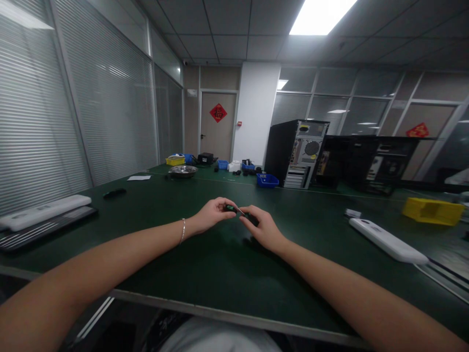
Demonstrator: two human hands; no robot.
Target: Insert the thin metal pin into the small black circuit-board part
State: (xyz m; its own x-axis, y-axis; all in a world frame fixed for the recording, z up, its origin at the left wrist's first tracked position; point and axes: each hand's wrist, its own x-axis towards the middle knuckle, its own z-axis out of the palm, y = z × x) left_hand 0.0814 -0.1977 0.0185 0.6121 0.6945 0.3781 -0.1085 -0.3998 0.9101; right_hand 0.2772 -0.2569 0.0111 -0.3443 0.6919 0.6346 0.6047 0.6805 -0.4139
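Note:
My left hand [213,215] is raised over the middle of the green table, with a bracelet at its wrist. Between its thumb and fingers is a small dark part with a bit of green [230,208], too small to name further. Facing it, my right hand [264,229] pinches a thin, pale, rod-like piece [240,211]. That piece's tip points at the dark part; whether the two touch I cannot tell. The fingers hide most of both pieces.
A white power strip [388,240] with cables and a yellow bin [433,211] are at right. Farther back stand a computer tower [298,154], a blue bin [267,180] and a metal bowl [183,171]. At left lies a long white device [46,211].

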